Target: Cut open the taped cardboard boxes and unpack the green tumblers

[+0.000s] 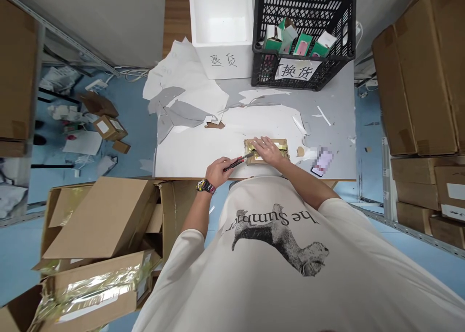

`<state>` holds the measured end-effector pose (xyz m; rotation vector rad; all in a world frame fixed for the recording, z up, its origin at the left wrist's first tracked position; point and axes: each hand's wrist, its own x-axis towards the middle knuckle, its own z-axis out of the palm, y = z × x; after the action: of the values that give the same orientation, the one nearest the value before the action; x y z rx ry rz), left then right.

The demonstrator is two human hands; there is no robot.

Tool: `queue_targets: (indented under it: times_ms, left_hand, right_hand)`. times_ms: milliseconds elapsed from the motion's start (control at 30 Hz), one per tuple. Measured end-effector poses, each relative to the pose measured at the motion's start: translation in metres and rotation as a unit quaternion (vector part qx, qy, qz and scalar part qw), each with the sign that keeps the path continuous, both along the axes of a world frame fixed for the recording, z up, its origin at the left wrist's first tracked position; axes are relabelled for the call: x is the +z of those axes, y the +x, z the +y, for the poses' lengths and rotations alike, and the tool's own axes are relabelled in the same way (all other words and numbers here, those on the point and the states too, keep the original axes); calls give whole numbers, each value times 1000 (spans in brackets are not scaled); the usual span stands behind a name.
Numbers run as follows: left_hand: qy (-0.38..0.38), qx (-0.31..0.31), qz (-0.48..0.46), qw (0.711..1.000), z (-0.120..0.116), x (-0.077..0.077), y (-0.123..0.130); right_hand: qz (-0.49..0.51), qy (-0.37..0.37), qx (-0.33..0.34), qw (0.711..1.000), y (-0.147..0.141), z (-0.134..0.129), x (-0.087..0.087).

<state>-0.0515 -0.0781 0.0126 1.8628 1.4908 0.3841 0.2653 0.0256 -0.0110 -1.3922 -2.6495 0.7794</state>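
**Close work at 12 o'clock**

The left hand point(217, 172), a watch on its wrist, is closed around a red-and-black utility knife point(237, 162), its fingers point(222, 166) curled round the handle. The knife's tip reaches the near edge of a small taped parcel point(267, 151), which sits at 12 o'clock close to the table's near edge. The right hand point(269, 150) lies on top of that parcel, its fingers point(260, 144) spread and pressed flat on the gold tape. The tip is small in this view, so it is hard to tell whether it has entered the tape.

At 12 o'clock further out stands a white foam box point(221, 36). Beside it, toward 1 o'clock, is a black plastic crate point(305, 72) of small boxes, and a phone point(321, 162) lies at 2 o'clock. Cardboard cartons point(98, 230) are heaped at 8 o'clock.
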Motion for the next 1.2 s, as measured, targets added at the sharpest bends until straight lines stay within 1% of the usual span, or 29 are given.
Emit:
queue_targets:
  times_ms: [133,267,400,533,667,800,967,1067,1200]
  left_hand:
    - [6,-3,63,998,5,6,19]
    - [11,1,74,997,5,13,28]
    - [14,1,76,997,9,21,32]
    - [8,-10,79,997,15,32,33]
    - [5,-24,76,997,19,41,30]
    - [6,-31,85,996,27,47,26]
    - [-16,-39,111,993,35,47,32]
    - [-18,-35,124,992,30,43,34]
    - [-1,-27,135,990,23,37,26]
  right_hand:
    - [-1,-11,-9,1000,0,5,2]
    - [-3,-19,-14,1000,-2,13,3]
    - [9,-24,-18,999,-3,19,3]
    - [15,-29,-21,999,-4,17,5]
    - [10,-26,-31,999,-4,14,5]
    - [11,-28,-30,999,-3,14,6]
    - [21,-26,-30,999,-2,13,5]
    - [21,-25,-36,999,-2,10,6]
    - [22,-28,-31,999,-1,5,6]
